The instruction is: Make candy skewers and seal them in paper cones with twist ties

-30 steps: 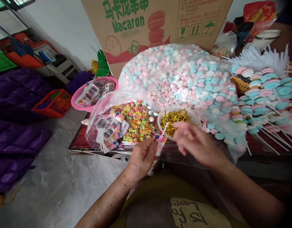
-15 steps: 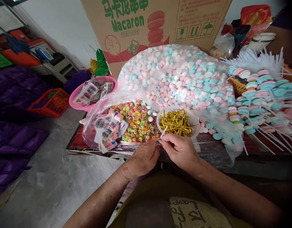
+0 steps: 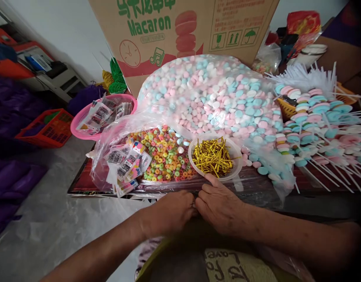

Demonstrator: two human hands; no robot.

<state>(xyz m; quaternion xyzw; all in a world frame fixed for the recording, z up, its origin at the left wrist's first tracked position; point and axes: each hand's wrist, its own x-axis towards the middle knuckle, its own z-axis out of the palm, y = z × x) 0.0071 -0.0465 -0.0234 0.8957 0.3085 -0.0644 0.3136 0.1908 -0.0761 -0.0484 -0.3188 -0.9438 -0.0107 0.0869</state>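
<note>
My left hand [image 3: 175, 209] and my right hand [image 3: 220, 203] meet knuckle to knuckle in front of the table edge, just above my lap. The left one is closed, back of the hand up. On the right, the index finger sticks out toward a clear bowl [image 3: 238, 172] of gold twist ties [image 3: 212, 156], while the other fingers are curled. Whatever is pinched between them is hidden. Beyond the left hand lie colourful ring-shaped candies [image 3: 165, 156] on plastic and a pile of small printed packets [image 3: 129, 164].
Behind stands a large bag of pastel candies [image 3: 210, 94] against a cardboard box [image 3: 186, 35]. Candy skewers on white sticks [image 3: 318, 125] are heaped at right. A pink basket [image 3: 80, 133] of packets is at left; an orange basket [image 3: 45, 131] stands on the floor.
Both hands have dropped toward my lap and rolled so their backs face up. The white stick end seen between the fingers before is now out of sight. The view has shifted slightly right.
</note>
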